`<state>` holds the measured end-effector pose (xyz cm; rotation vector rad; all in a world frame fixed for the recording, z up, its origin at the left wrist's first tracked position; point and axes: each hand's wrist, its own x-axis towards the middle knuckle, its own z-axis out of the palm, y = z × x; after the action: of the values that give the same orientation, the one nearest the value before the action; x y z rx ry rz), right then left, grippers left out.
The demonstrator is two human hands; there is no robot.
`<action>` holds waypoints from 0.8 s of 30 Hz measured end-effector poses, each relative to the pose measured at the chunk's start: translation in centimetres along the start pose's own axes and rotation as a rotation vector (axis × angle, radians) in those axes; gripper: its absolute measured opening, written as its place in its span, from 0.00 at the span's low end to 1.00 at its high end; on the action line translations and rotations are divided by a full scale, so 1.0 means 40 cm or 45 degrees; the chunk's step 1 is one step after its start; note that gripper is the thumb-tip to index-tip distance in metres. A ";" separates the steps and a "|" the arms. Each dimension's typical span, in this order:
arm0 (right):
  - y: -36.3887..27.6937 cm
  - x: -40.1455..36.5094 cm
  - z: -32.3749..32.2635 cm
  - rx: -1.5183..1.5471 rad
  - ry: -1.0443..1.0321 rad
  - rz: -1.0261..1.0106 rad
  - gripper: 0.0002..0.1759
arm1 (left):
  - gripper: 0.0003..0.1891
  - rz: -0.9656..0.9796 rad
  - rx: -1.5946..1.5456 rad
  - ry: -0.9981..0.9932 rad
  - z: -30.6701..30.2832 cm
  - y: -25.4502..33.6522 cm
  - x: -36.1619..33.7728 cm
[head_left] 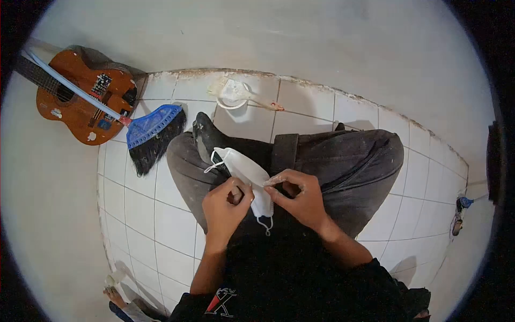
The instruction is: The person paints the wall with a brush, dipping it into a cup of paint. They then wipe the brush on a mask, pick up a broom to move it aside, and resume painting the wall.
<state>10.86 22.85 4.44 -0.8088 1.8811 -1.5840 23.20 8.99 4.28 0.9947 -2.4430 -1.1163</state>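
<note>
A white face mask (245, 169) with thin ear loops lies slanted over my crossed legs, in front of my black shirt. My left hand (229, 203) is at the mask's left edge, its thumb and fingers curled together; what its fingertips pinch is too small to make out. On the mask's right edge, my right hand (296, 194) has thumb and forefinger pinched on the white material. One ear loop hangs at the mask's upper left and another at its lower end. Pale residue marks the fingers.
An orange guitar (88, 96) leans in the left corner, crossed by a blue broom (153, 126). Ahead, a white bowl (232, 102) and a brush (263, 103) are by the wall. At lower left, part of another person (134, 308) shows.
</note>
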 end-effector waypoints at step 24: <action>-0.380 0.073 -0.258 0.774 -0.514 -0.574 0.12 | 0.14 0.762 -1.590 -0.208 -0.108 0.153 -0.174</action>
<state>2.80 25.57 21.02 -1.1963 0.8911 -1.9272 27.50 14.20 11.94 -0.2014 -1.3772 -1.9968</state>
